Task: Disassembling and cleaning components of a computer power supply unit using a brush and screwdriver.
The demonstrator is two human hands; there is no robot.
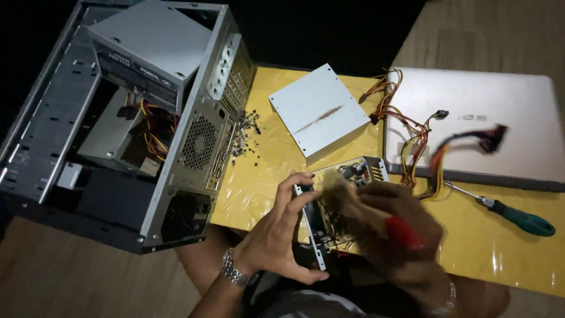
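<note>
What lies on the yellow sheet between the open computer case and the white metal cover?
In the head view, a scatter of small dark screws lies on the yellow sheet, between the computer case and the white metal cover.

open grey computer case [194, 126]: bare matt sheet metal
white power-supply cover [321, 109]: painted metal, scuffed
yellow bench covering [262, 176]: glossy, wrinkled plastic film
green-handled screwdriver [521, 221]: smooth plastic grip, shiny steel shaft
silver wristwatch [233, 270]: polished metal links
</note>
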